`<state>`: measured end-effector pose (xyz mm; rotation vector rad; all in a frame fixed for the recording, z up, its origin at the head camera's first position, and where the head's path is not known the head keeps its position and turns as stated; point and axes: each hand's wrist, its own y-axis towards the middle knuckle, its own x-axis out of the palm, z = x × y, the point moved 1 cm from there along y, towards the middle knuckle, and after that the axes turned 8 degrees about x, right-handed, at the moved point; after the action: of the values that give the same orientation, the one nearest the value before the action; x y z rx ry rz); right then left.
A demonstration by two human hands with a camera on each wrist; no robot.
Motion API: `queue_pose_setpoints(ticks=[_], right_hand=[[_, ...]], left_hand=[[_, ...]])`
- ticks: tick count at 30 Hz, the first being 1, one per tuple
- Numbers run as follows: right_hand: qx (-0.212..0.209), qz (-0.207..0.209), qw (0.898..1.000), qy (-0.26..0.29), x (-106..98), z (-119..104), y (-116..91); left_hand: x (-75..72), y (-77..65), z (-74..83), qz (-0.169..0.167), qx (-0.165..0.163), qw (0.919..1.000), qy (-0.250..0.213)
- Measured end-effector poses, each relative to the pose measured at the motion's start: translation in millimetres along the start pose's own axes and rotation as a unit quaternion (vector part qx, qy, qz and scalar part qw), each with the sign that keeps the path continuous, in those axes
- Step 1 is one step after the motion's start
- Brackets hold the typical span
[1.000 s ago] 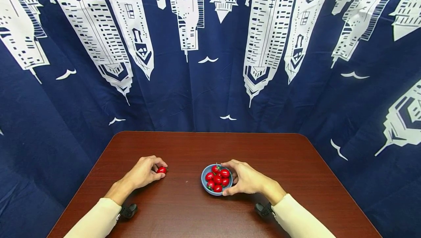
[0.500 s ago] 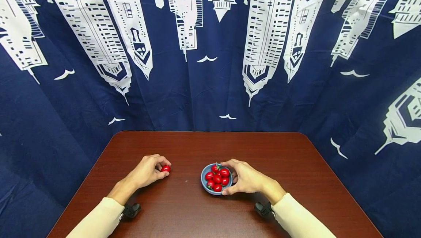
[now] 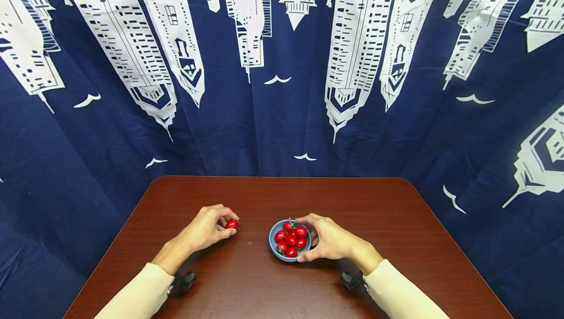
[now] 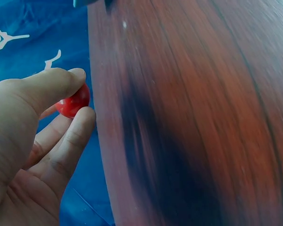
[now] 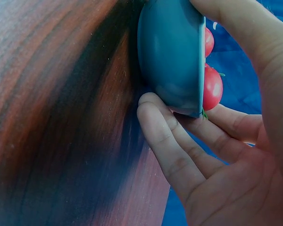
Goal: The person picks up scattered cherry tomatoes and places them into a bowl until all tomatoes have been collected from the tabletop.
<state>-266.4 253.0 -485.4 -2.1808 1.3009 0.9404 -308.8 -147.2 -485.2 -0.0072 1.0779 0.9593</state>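
Note:
A red cherry tomato (image 3: pixel 231 224) is pinched between the thumb and fingers of my left hand (image 3: pixel 210 228), just above the table. In the left wrist view that tomato (image 4: pixel 74 101) shows between the thumb and a fingertip. To its right a small blue bowl (image 3: pixel 273 250) stands on the table, holding several cherry tomatoes (image 3: pixel 291 239) with bits of green stem. My right hand (image 3: pixel 330 239) grips the bowl's right side, thumb at the near rim and fingers toward the far side. The right wrist view shows the bowl's outer wall (image 5: pixel 172 56) between thumb and fingers.
Both hands work over a brown wood-grain table (image 3: pixel 352 196) with rounded far corners. Behind it hangs a dark blue cloth (image 3: pixel 233 128) printed with white buildings and birds. Black wrist cameras sit under the left wrist (image 3: pixel 182 282) and right wrist.
My left hand has moved right with the cherry tomato, closer to the bowl. The right hand and bowl have stayed in place.

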Motion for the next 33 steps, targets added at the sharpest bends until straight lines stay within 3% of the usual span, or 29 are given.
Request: queue_pose_setpoints(ticks=[10,19,33], right_hand=[[-0.008,0.003,1.0,0.003,-0.4,-1.5,-0.9],[-0.007,-0.005,1.0,0.023,0.9,-5.1,-2.8],[-0.01,0.005,1.0,0.012,1.3,-3.4,-2.0]], left_hand=[[11.6,12.1,12.7,-0.005,0.009,0.9999,-0.01],[21.5,17.5,26.0,-0.007,0.038,0.9991,-0.018],[33.1,33.5,45.6,-0.02,0.042,0.9988,-0.016]])
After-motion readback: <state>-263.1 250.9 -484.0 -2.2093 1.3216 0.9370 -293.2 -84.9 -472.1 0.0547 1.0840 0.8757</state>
